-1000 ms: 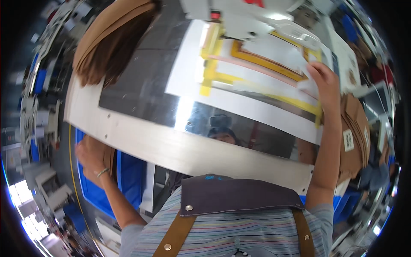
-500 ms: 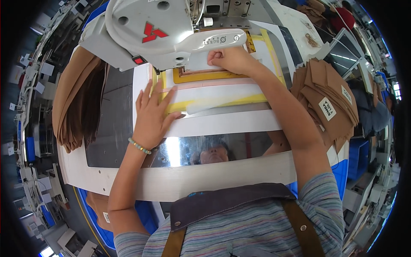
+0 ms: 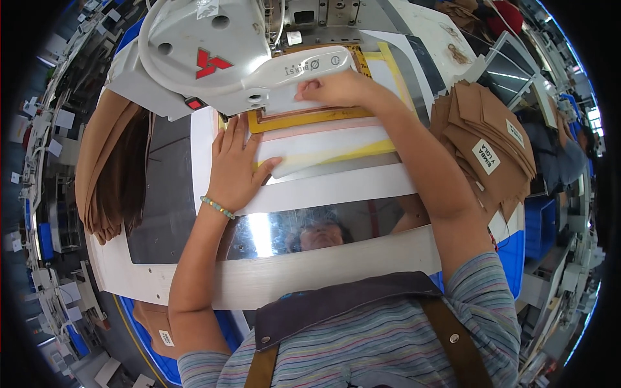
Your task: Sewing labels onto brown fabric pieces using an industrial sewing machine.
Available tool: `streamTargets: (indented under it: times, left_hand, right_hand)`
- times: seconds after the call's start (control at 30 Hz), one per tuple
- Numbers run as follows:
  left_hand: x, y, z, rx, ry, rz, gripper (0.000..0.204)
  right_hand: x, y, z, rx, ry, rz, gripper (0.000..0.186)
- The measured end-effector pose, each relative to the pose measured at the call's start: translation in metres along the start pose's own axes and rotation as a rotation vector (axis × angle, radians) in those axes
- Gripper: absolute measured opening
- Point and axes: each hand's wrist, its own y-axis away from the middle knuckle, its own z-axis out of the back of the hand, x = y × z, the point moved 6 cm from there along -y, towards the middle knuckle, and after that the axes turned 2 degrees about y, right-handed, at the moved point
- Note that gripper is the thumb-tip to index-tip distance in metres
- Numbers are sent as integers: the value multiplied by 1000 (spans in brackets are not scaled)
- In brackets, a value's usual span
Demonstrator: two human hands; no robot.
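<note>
My left hand (image 3: 238, 167) lies flat, fingers spread, on a white template plate (image 3: 323, 152) edged with yellow tape. My right hand (image 3: 336, 88) reaches further forward and presses on the plate's yellow-framed window (image 3: 304, 116), just under the white sewing machine head (image 3: 213, 52). A pale fabric piece shows inside that frame. The plate rests on the white machine table (image 3: 310, 278) with a shiny mirror-like panel (image 3: 323, 223). Neither hand grips anything; both press down.
A stack of brown fabric pieces with white labels (image 3: 491, 149) sits on the right of the table. More brown pieces (image 3: 110, 174) hang over the left edge. Blue bins (image 3: 537, 226) stand to the right, and another blue bin (image 3: 152, 330) holds brown pieces below.
My left hand came up from below the table's left edge onto the plate. My right hand moved from the plate's right side to under the machine head. The view has shifted toward the machine.
</note>
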Motion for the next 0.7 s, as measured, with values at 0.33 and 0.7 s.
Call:
streamTargets:
  times: [0.33,0.7]
  left_hand:
    - [1,1,1,-10,-27,22,75]
    - [-2,0,3,43,-44,35,74]
  right_hand:
    - [-35,44,58,94,194,-24,18]
    - [-28,56,53,45,219,-49,18]
